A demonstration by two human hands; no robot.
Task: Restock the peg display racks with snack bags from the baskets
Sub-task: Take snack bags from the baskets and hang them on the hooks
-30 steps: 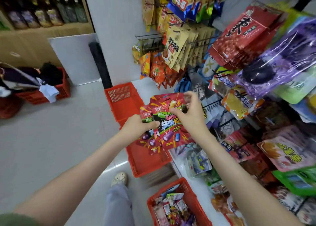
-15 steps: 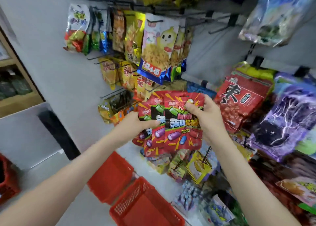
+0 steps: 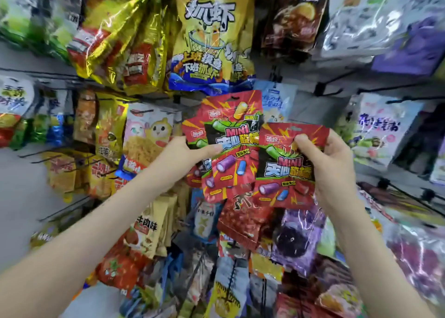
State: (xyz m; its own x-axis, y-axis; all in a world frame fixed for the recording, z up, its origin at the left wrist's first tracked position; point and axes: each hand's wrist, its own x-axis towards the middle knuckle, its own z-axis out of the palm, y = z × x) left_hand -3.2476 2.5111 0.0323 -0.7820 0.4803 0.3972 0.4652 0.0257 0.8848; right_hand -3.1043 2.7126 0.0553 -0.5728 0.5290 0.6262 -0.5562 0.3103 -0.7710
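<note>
My left hand (image 3: 190, 154) grips a small stack of red candy bags (image 3: 228, 134) marked MINI, thumb across the front bag. My right hand (image 3: 330, 158) pinches a single red candy bag (image 3: 284, 170) of the same kind, held apart to the right of the stack, slightly lower. Both are raised in front of the peg display rack (image 3: 337, 86), whose black hooks carry many hanging snack bags. A bare black peg (image 3: 382, 99) juts out at the upper right of my hands. No basket is in view.
A big yellow shrimp snack bag (image 3: 207, 36) hangs just above the stack. A light blue bag (image 3: 277, 103) hangs right behind it. Red and purple bags (image 3: 296, 238) hang below my hands. Bare black hooks (image 3: 60, 156) stick out at the left over the grey wall.
My view has swung up from the floor and red baskets to the rack. My right hand has pulled one bag off the stack and drawn it to the right.
</note>
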